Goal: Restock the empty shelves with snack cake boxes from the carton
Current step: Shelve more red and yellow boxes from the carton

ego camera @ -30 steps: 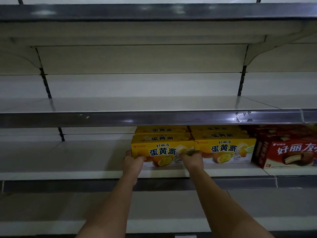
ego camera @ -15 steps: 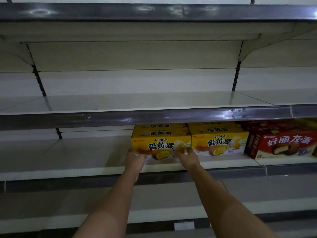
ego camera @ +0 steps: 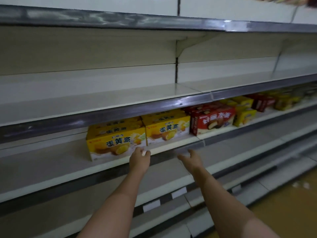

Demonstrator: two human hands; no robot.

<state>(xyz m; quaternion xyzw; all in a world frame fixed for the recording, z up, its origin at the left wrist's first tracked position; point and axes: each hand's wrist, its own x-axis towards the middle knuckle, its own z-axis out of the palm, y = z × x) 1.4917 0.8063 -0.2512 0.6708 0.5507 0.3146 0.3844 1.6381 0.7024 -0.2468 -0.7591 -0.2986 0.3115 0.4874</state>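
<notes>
Both hands' fingers hang released just before the yellow box (ego camera: 116, 143), gripping nothing.

It was a shop aisle: long tiers of white metal shelves (ego camera: 103, 103) ran off to the far right, each edged with a grey price-tag rail (ego camera: 120, 114). Yellow boxes (ego camera: 116, 143) and red boxes (ego camera: 212, 120) of snack cakes stood facing outward in rows.

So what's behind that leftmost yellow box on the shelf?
Behind the leftmost yellow box sits at least one more yellow box. The price rail above hides anything deeper.
</notes>
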